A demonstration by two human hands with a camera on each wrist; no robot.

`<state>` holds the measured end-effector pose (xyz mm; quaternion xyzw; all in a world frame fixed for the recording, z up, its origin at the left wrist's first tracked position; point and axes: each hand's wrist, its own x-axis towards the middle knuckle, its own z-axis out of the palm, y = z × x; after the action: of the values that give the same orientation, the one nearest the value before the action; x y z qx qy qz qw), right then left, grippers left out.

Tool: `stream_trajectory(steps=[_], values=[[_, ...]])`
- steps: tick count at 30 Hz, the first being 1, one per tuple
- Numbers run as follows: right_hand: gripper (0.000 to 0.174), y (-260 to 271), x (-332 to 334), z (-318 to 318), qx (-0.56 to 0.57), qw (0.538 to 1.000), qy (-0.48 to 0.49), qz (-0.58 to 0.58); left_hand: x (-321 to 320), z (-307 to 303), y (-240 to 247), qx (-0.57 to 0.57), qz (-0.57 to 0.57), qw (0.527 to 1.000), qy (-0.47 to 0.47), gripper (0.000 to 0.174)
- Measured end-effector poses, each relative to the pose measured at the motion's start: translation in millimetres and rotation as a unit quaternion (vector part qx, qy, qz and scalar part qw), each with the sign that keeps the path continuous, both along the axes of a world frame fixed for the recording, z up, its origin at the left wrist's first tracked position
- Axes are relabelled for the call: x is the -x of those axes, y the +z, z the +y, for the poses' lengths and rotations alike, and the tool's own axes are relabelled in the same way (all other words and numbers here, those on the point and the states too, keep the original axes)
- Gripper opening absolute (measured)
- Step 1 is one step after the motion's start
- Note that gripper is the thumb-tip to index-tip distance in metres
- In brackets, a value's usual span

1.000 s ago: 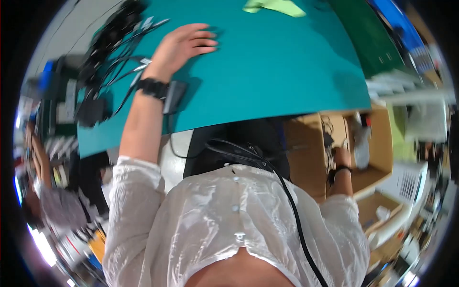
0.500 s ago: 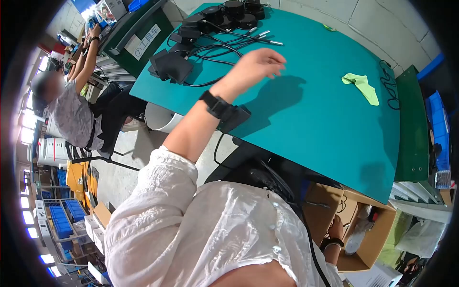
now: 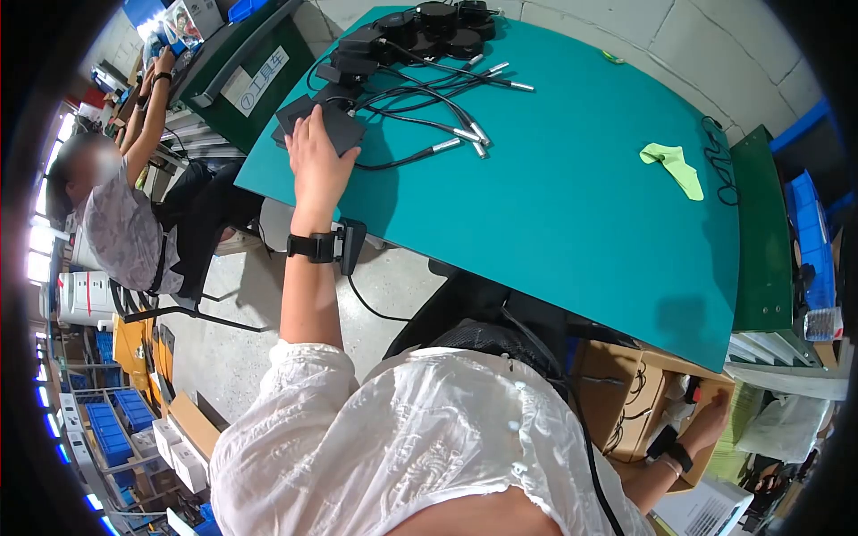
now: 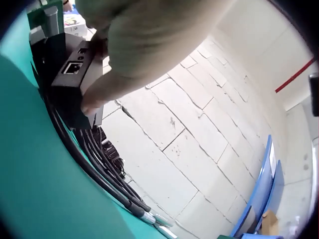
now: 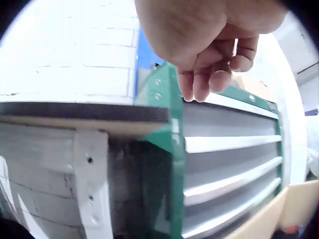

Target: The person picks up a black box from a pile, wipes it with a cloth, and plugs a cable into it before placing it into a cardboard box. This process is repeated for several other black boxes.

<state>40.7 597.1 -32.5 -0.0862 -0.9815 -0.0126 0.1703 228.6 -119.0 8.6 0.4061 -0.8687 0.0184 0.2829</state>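
At the table's left corner, my left hand [image 3: 317,170] holds a flat black box [image 3: 346,134], its fingers across the top and the thumb down one side. In the left wrist view the black box [image 4: 71,82] shows a network socket on one face, and the thumb presses near its lower end. Black cables with metal plugs [image 3: 469,134] lie beside it. My right hand [image 3: 710,422] is raised over the right side of an open cardboard box [image 3: 601,366]. Its fingers hang loosely curled with nothing in them in the right wrist view.
More black devices [image 3: 438,22] are grouped at the table's back left. A light green cloth [image 3: 675,168] and a coiled black cable [image 3: 722,161] lie at the right. A green cabinet [image 3: 764,241] borders the table there. Another person [image 3: 130,223] sits at the left.
My left hand has moved left from above the table onto the black box. My right hand has come up out of the cardboard box's middle and shifted right.
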Motion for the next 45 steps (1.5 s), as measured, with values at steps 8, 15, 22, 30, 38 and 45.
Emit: stream_trajectory(steps=[8, 15, 22, 30, 38, 45], values=[[0.024, 77.1, 32.7, -150.6, 0.011, 0.931, 0.303, 0.202, 9.7, 8.3, 24.7, -0.007, -0.049, 0.999, -0.024, 0.086], [0.024, 79.8, 43.8, -223.8, 0.083, 0.858, 0.475, 0.176, 13.9, 8.0, 26.8, 0.032, -0.078, 0.996, -0.037, 0.088], [0.023, 106.5, 57.7, -284.9, 0.266, 0.807, 0.520, 0.084, 66.5, 48.8, 83.8, 0.074, 0.160, 0.973, -0.147, 0.084], [0.040, 139.1, 91.7, -392.9, 0.646, 0.530, 0.495, -0.238, 195.2, 135.0, 112.9, 0.009, 0.323, 0.888, -0.328, 0.087], [0.033, 75.5, 135.9, -425.3, 0.715, 0.466, 0.417, -0.313, 226.5, 164.0, 47.9, -0.049, 0.186, 0.892, -0.410, 0.085], [0.038, 66.1, 138.6, -423.0, 0.700, 0.480, 0.390, -0.358, 226.7, 122.8, 10.3, -0.787, 0.281, 0.429, -0.343, 0.055]])
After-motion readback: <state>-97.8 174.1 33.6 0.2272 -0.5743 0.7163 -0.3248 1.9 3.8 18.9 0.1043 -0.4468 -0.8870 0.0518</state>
